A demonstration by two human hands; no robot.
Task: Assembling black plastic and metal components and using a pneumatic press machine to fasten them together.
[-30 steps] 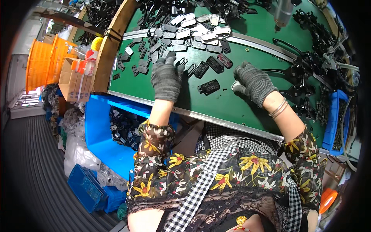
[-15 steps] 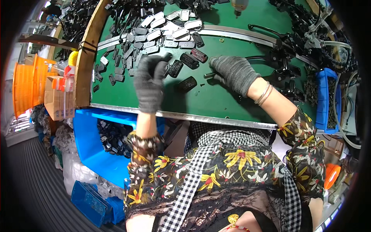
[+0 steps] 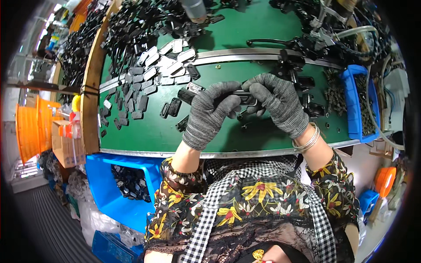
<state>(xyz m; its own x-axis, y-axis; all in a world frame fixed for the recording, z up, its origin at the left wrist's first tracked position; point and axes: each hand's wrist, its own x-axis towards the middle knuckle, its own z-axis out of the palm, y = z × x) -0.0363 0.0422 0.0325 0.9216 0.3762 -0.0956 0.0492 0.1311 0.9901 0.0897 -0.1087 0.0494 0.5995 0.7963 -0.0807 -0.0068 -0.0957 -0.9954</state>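
Both of my hands wear dark grey knit gloves and meet over the green workbench. My left hand (image 3: 212, 113) and my right hand (image 3: 280, 105) pinch a small black rectangular part (image 3: 247, 99) between their fingertips, its ends hidden by the gloves. A pale recessed or rimmed face shows on it. Beside my left hand lie dark oblong cover plates (image 3: 174, 106), one partly behind the glove. A pile of silver and grey cover plates (image 3: 169, 65) spreads farther left. Close to my right hand are black lever assemblies (image 3: 305, 82).
A metal strip (image 3: 239, 52) crosses the green bench (image 3: 237, 26). At the right stands a blue bin (image 3: 354, 103) of small parts, near a pale hose (image 3: 357, 30). A blue crate (image 3: 103, 184) with black parts sits below the left front edge. A tool (image 3: 194, 11) hangs overhead.
My hands, apart before, have come together; the left moved right, off the loose plates. Both now grip the small black part. The whole view has shifted slightly.
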